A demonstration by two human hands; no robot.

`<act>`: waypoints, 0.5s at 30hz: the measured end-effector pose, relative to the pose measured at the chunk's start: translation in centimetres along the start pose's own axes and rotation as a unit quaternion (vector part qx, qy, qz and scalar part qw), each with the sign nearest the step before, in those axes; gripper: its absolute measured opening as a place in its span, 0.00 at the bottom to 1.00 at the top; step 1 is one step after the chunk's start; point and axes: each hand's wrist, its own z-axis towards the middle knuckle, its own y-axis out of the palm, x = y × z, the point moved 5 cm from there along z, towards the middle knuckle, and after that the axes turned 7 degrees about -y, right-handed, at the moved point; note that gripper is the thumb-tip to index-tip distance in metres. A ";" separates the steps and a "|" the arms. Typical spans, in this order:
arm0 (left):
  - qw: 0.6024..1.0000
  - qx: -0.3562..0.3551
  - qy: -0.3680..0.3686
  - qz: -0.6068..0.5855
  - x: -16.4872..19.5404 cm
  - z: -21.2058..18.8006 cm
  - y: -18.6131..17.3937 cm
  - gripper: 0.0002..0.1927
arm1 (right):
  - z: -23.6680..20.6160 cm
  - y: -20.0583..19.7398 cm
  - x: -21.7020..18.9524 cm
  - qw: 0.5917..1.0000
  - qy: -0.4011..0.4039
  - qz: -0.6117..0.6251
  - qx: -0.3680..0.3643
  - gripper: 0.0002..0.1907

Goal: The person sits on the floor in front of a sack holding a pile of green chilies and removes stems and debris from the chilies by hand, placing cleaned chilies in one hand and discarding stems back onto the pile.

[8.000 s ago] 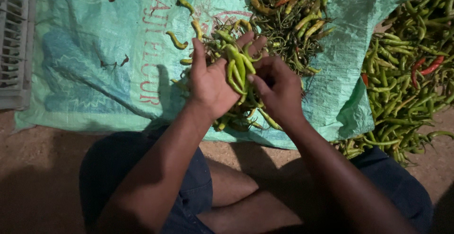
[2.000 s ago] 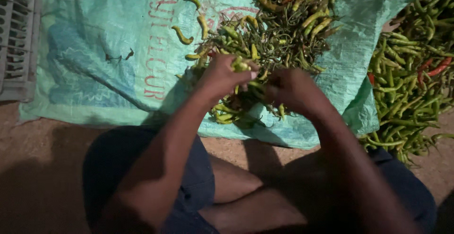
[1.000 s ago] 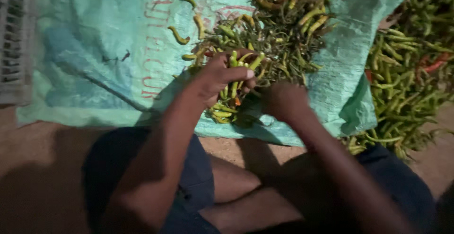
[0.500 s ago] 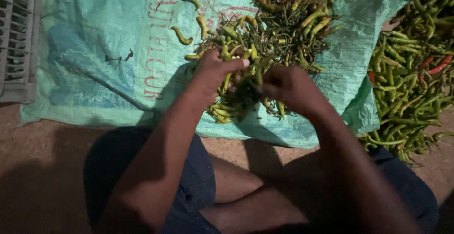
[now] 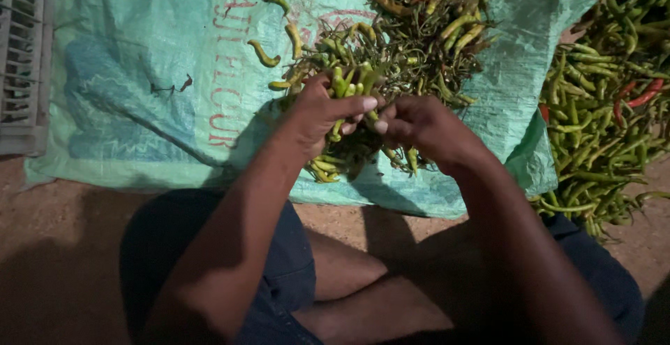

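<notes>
1. A white slatted crate (image 5: 21, 59) lies at the far left, beside a green woven sack (image 5: 139, 87).
2. The left hand (image 5: 317, 111) is curled shut around a bunch of green chillies (image 5: 349, 80), over the sack.
3. The right hand (image 5: 419, 125) pinches at that bunch, fingertips closed.
4. A loose chilli heap (image 5: 607, 101) lies right.

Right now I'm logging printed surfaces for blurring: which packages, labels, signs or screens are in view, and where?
Woven sack: the only printed thing, spread flat on the dirt floor under the chilli heap; pale teal plastic weave, red lettering and a faint round red emblem near its top middle.
No labels, signs or screens.
</notes>
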 end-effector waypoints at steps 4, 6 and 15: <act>0.999 0.038 0.019 0.024 0.5 -0.2 -0.3 0.20 | -0.2 -0.6 0.1 1.000 0.023 0.005 0.005 0.09; 0.999 0.036 0.024 0.017 0.7 -0.3 -0.4 0.19 | 0.2 -0.6 0.3 0.999 0.003 0.032 0.010 0.08; 0.997 -0.004 0.031 0.071 0.0 -0.3 1.1 0.14 | 0.7 -2.6 2.9 0.958 -0.038 -0.215 0.186 0.08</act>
